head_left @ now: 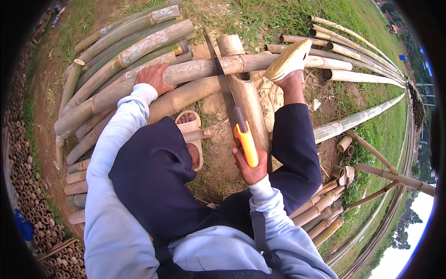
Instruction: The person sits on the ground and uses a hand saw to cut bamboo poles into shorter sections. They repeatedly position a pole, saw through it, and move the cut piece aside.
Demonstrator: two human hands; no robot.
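Saw (227, 88) across a bamboo pole (197, 69), pole pile (148, 45) to the left, more poles (362, 77) to the right

The handsaw (227, 93) masks a band of the bamboo pole (195, 69); cut depth indiscernible. Right grip (255, 174): palm concealed behind the orange handle (251, 146). Left grip (154, 79), toward 11 o'clock: fingertips hidden. At 1 o'clock, a sandal (289, 58) covers part of the pole. Blue objects at 8 o'clock (24, 226) and 2 o'clock (402, 57): unidentifiable, the latter too small.
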